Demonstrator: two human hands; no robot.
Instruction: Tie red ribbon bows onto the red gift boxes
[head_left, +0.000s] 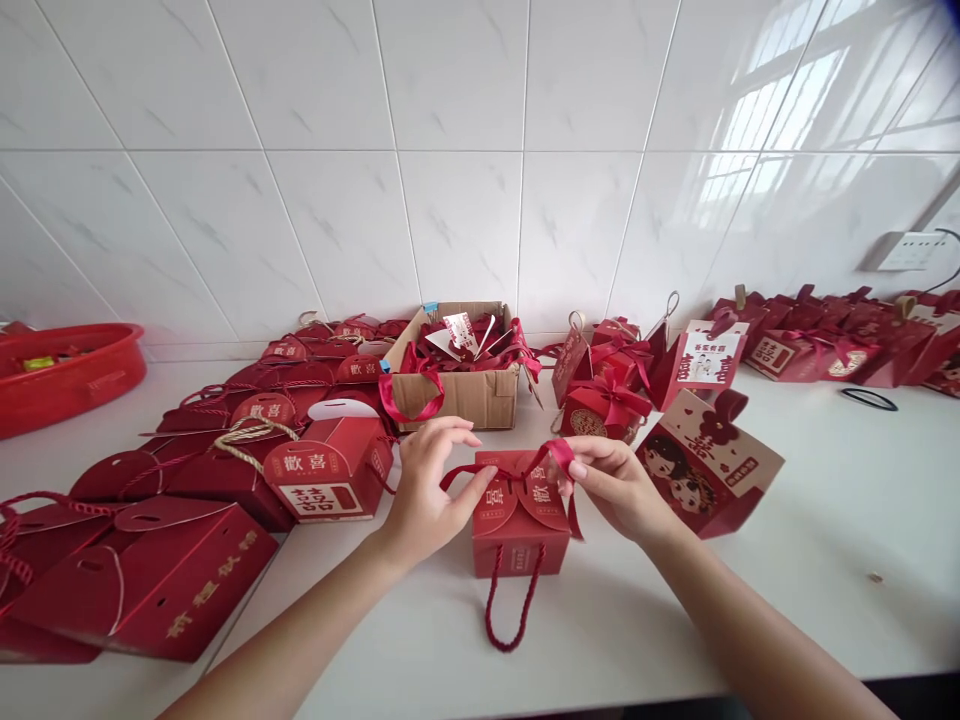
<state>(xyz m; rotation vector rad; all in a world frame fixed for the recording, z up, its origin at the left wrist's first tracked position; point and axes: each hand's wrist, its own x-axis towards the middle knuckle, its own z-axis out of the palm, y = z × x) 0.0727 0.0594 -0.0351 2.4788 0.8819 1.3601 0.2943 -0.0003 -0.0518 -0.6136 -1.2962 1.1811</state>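
Note:
A red gift box with gold lettering stands on the white counter between my hands, a dark red cord handle hanging down its front onto the counter. Across its top runs a red satin ribbon, crossed at the middle. My left hand is at the box's left edge, thumb reaching over the ribbon at the top and the other fingers spread apart above. At the right, my right hand pinches a loop of the ribbon between thumb and fingers, just above the box's right corner.
Many red gift boxes crowd the left side. Behind is a cardboard box of ribbons and cards. A red basin sits far left. More boxes stand right, near a black band. A tiled wall rises behind.

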